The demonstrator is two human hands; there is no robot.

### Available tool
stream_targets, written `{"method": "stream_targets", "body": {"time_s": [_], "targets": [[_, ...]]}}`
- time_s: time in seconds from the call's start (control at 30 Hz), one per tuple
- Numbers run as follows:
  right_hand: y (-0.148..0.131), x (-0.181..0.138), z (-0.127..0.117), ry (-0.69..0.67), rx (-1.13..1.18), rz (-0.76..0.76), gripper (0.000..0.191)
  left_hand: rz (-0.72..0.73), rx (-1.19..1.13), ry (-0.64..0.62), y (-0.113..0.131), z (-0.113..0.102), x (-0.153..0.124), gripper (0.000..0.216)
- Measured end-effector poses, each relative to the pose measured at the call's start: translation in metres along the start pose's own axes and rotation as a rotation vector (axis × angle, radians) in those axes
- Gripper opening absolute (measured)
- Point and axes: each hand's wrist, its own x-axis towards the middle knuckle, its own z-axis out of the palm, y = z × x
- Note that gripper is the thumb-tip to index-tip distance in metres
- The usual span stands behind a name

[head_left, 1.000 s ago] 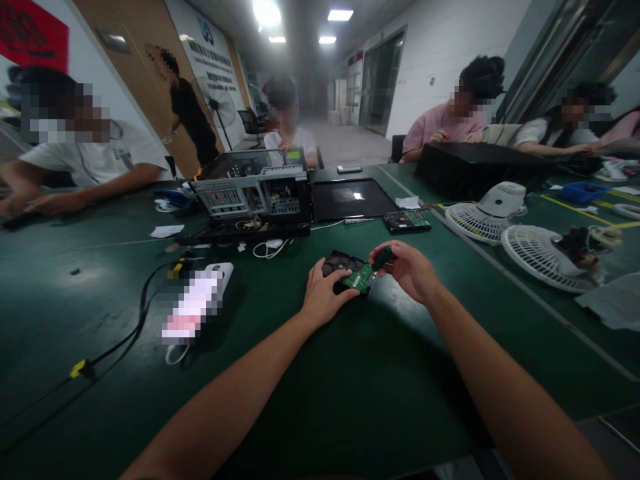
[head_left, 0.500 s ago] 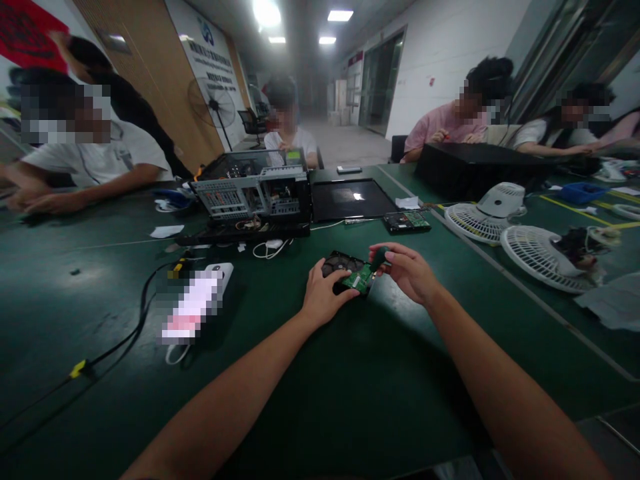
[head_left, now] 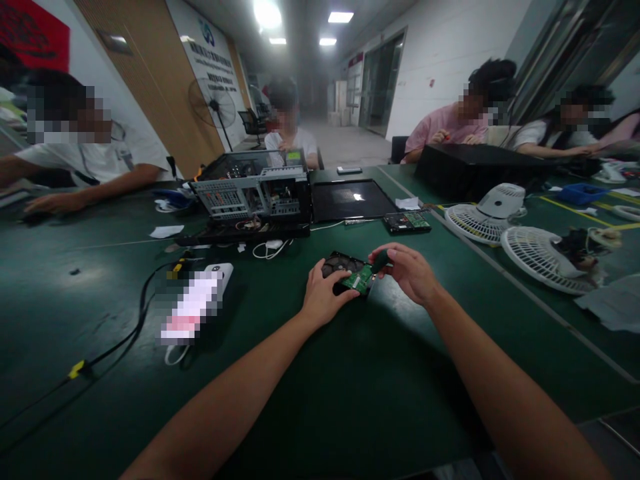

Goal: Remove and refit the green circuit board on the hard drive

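A hard drive (head_left: 336, 264) lies on the green table with its green circuit board (head_left: 358, 279) facing up. My left hand (head_left: 324, 292) grips the drive from its left and near sides, thumb and fingers on its edges and board. In my right hand (head_left: 407, 270) is a screwdriver with a dark green handle (head_left: 381, 261), pinched between thumb and fingers. The handle is tilted over the board's right edge. I cannot make out the screwdriver's tip or what it touches.
Beyond the drive stand an opened computer case (head_left: 250, 193), a black panel (head_left: 353, 199) and a second hard drive (head_left: 407, 222). A phone (head_left: 197, 303) and black cable (head_left: 143, 313) lie left. Fan parts (head_left: 477, 220) sit right. Several people sit around the table.
The screwdriver handle has tilted slightly; both my hands stay almost in place. At the left, the seated person has shifted an arm, and the person standing behind has moved mostly out of view.
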Motion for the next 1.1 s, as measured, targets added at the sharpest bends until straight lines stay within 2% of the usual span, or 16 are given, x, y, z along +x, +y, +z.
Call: {"method": "stream_targets", "body": {"time_s": [0.13,0.27,0.63,0.83,1.1], "targets": [[-0.0019,-0.0007,0.0002,0.015,-0.067,-0.034,0.016,0.004,-0.001,0.0,0.0009,-0.0006,0.0003,0.05],[-0.0005,-0.0006,-0.0005,0.024,-0.134,-0.036,0.028,-0.008,0.004,-0.007,0.0009,-0.0006,0.0006,0.05],[-0.0008,-0.0015,-0.0003,-0.037,-0.053,-0.005,0.019,0.011,0.003,0.003,0.0008,-0.001,0.0001,0.049],[-0.001,-0.0014,-0.0009,-0.006,-0.088,-0.01,0.023,0.013,0.003,0.003,0.0007,-0.0008,0.0003,0.049],[-0.0071,-0.0022,-0.0005,0.032,-0.128,-0.038,0.019,0.002,-0.004,-0.014,0.0019,-0.0015,0.0,0.05]]}}
